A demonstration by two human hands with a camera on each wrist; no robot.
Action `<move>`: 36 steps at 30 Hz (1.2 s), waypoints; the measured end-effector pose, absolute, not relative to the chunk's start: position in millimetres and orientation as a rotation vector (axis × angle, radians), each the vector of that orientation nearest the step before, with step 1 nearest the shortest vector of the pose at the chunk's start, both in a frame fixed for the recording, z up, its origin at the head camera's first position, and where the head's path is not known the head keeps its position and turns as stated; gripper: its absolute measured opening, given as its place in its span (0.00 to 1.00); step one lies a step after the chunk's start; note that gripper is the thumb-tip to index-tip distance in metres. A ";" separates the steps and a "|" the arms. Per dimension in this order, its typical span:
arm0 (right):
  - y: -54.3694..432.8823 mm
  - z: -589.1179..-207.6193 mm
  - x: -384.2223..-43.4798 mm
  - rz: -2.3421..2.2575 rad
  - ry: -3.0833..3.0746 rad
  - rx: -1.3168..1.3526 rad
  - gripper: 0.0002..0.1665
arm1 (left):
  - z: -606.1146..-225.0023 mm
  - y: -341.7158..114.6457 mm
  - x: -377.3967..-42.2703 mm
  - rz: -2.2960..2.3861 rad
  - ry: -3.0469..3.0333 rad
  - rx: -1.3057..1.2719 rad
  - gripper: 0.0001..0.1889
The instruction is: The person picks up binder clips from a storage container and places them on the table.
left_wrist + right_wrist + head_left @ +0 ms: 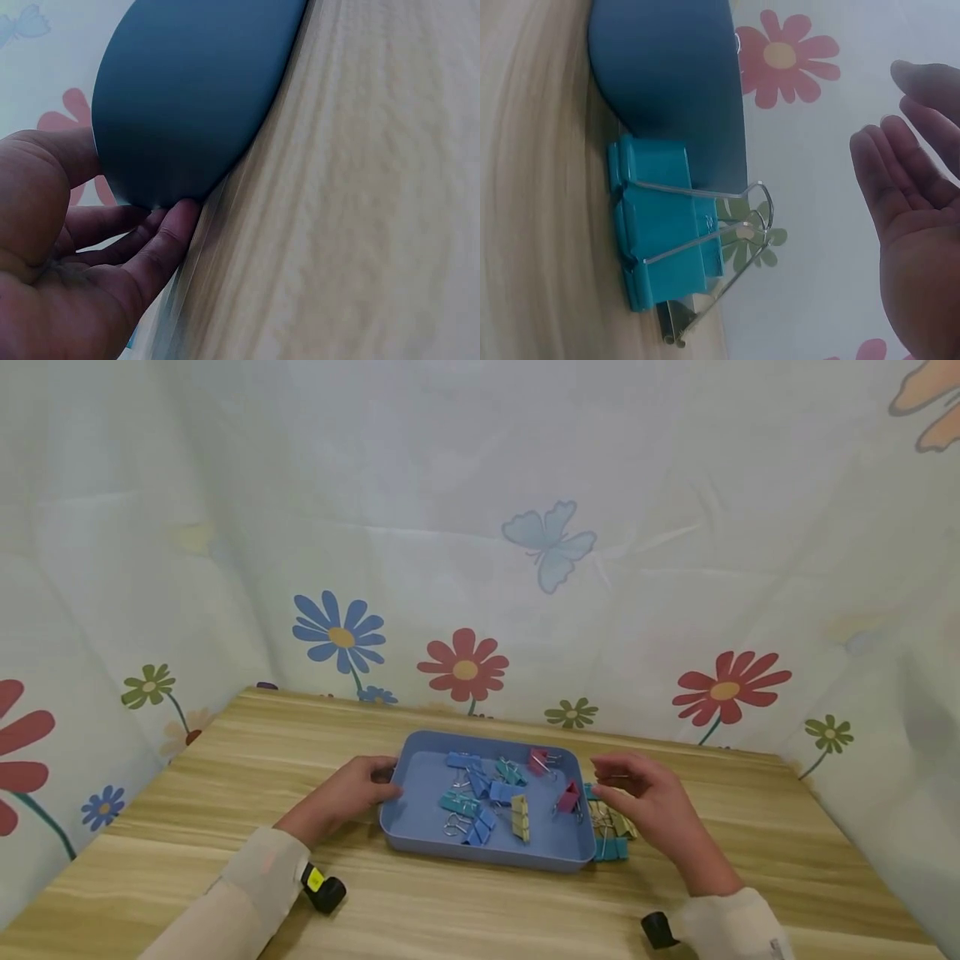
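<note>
A blue rectangular tray (420, 843) lies on the wooden table, with several blue, teal, red and yellow binder clips inside, among them a yellow binder clip (521, 818). My left hand (348, 793) grips the tray's left end, thumb over the rim and fingers against the outer wall (187, 90). Beyond the right end, my right hand (652, 806) is raised with fingers extended and nothing in it. Below that hand, a teal binder clip (664, 225) and yellow binder clips (622, 825) sit on the table close against the tray; the hand partly hides them in the head view.
The wooden table (300, 727) reaches back to a pale curtain (637, 460) printed with flowers and butterflies. A small black camera (324, 891) is strapped to the left wrist, another black camera (660, 930) to the right.
</note>
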State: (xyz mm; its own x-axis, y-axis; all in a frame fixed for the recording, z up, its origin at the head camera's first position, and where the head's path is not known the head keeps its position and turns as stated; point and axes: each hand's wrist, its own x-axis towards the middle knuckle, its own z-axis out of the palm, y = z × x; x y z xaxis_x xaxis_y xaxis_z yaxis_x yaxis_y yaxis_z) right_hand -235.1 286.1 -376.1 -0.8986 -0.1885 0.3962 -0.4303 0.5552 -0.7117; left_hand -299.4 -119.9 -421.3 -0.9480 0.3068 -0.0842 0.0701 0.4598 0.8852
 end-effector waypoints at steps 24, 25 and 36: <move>264.4 -384.1 -240.1 1.587 -2.487 0.512 0.23 | -424.6 -120.6 -302.7 1.493 2.483 0.313 0.30; 262.9 -384.6 -240.3 1.593 -2.493 0.513 0.23 | -424.7 -120.5 -303.0 1.490 2.485 0.318 0.30; 240.6 -390.1 -244.6 1.647 -2.531 0.560 0.24 | -425.0 -120.1 -303.2 1.487 2.496 0.324 0.29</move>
